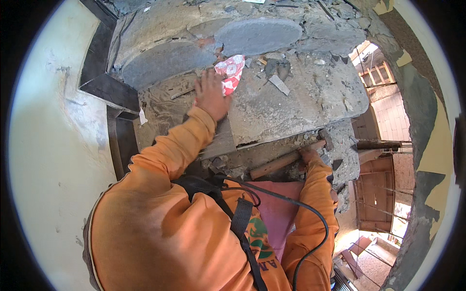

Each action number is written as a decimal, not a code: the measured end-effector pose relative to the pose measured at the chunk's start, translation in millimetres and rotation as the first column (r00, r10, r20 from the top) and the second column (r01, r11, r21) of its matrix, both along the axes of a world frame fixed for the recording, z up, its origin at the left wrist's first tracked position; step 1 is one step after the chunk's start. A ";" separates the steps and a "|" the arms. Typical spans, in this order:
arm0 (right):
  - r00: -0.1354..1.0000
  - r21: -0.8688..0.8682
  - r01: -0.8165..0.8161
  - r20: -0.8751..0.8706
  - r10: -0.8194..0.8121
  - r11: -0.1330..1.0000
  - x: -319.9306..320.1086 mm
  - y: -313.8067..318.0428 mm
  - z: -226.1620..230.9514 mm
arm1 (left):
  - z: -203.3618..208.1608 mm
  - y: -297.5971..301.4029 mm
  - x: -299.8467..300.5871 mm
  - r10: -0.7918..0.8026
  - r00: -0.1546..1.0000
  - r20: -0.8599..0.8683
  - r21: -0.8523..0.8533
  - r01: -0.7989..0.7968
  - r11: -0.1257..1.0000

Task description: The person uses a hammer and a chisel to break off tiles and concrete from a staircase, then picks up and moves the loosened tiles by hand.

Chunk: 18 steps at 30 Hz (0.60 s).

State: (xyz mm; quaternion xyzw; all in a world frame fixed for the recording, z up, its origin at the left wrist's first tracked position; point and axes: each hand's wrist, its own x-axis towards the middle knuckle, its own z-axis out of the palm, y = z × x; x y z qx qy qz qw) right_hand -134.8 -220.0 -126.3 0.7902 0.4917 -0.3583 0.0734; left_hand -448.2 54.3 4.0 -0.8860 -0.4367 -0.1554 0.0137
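My left hand (212, 94) reaches forward over a rough slab, with its fingers spread and slightly blurred. Beside its fingertips, and seemingly touching them, lies a crumpled red-and-white patterned sheet (234, 72), partly hidden by the hand; whether it is cloth or plastic I cannot tell. Lower and to the right, my right hand (307, 156) is closed round the wooden handle of a hammer (274, 165), close to its dark head. The hammer lies slanted over rubble below the edge of a concrete slab (291, 109).
Two rounded grey slabs (257, 36) stand behind the work surface. A flat grey shard (279, 85) rests among chips and dust. On the left are dark panels (109, 92) and a pale wall (53, 145). At right, a broken opening shows brickwork below. A black cable (310, 208) crosses my right arm.
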 end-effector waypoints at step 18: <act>0.825 -0.002 0.505 -0.294 -0.483 0.863 10.1 -7.1 -3.6 | 32.4 7.3 36.5 -0.346 0.889 0.300 -0.115 0.394 0.912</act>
